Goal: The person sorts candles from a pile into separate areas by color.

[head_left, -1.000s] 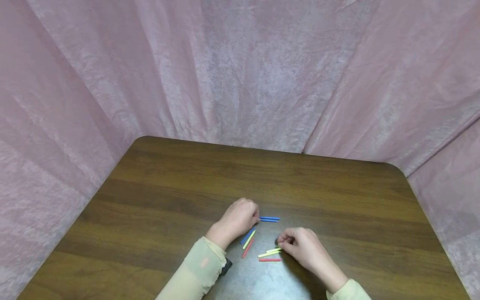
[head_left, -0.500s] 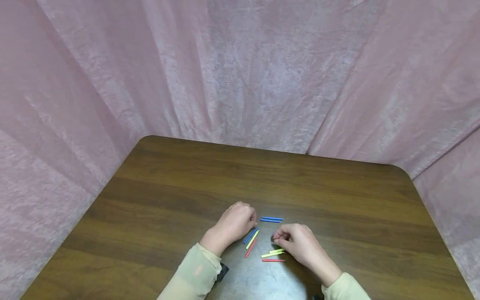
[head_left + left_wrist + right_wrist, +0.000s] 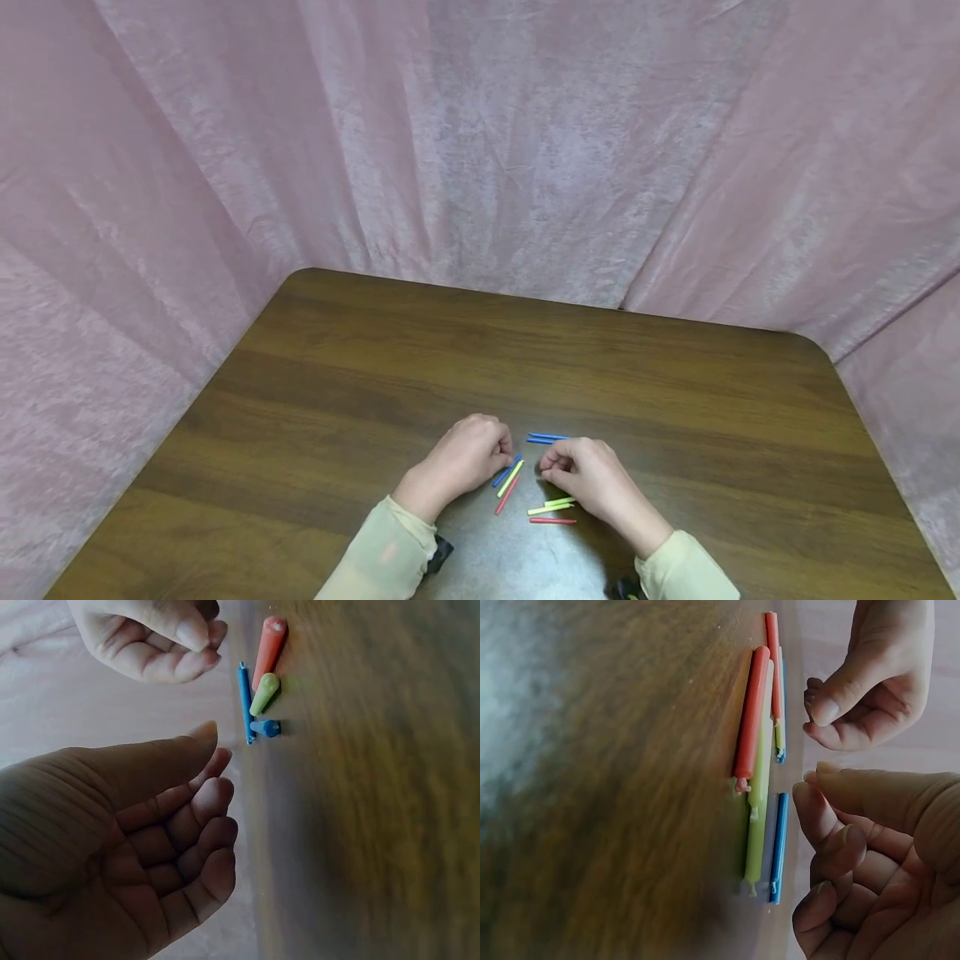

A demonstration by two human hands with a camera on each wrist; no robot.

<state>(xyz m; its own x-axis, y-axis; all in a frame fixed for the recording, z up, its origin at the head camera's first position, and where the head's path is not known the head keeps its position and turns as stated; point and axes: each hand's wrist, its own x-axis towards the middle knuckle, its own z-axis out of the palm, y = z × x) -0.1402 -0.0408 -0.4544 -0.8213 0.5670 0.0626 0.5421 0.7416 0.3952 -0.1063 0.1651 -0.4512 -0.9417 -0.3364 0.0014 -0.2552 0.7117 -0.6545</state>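
Observation:
Slim wax candles with short wicks lie on the table in small groups. My left hand point(image 3: 468, 454) has its fingers loosely bent and holds nothing; its fingertips are right beside a slanted trio of a blue candle point(image 3: 501, 478), a yellow candle point(image 3: 510, 481) and a red candle point(image 3: 506, 497). Facing it is my right hand point(image 3: 592, 475), thumb and index tips close together with nothing between them in the right wrist view. That hand partly covers two blue candles point(image 3: 546, 437) behind it. Nearer me are two yellow-green candles point(image 3: 550, 508) and a red candle point(image 3: 552, 521).
The brown wooden table point(image 3: 450, 358) has rounded far corners. Pink curtains point(image 3: 487, 150) hang around its far side and flanks. A dark strap device point(image 3: 438, 554) sits at the left wrist, and another point(image 3: 626, 588) at the right.
My right hand has moved from the yellow-green candles forward and left, now overlapping the blue pair. My left hand has drawn back from the blue pair towards the slanted trio. The view has shifted slightly.

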